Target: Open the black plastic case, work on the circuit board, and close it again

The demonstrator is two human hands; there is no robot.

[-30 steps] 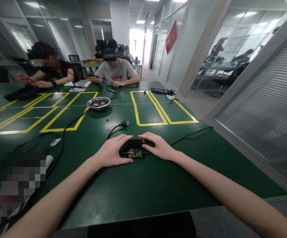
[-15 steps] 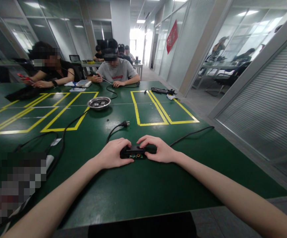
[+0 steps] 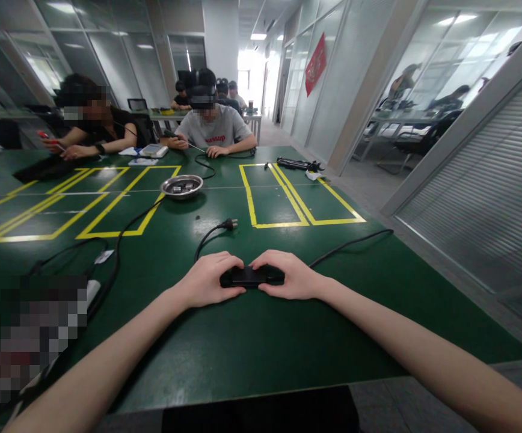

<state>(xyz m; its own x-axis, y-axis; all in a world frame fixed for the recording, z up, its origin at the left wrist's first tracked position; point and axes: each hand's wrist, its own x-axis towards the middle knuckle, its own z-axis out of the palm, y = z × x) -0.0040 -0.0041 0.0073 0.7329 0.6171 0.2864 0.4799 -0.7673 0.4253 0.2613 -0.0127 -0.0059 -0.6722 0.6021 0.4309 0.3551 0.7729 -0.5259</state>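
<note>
Between my hands, on the green table (image 3: 252,343), lies a black power adapter (image 3: 248,276), a small oblong case with its dark cover over the front. My left hand (image 3: 211,279) is closed on its left end, thumb below and fingers over the top. The right end is gripped by my right hand (image 3: 288,273) in the same way. A black cord with a plug (image 3: 229,224) curves out beyond my left hand. Another black cord (image 3: 351,245) runs off to the right from behind my right hand. The ends of the case are partly hidden by my fingers.
Ahead stands a metal bowl (image 3: 182,186) with small metal parts. Yellow tape (image 3: 281,226) marks rectangles on the table. A folded black tripod-like item (image 3: 299,164) lies at the far right. Two people work across the table. A long cable (image 3: 117,252) runs down the left.
The green circuit board that showed at the front of the adapter is now covered by the black case. My fingers have closed in slightly over it.
</note>
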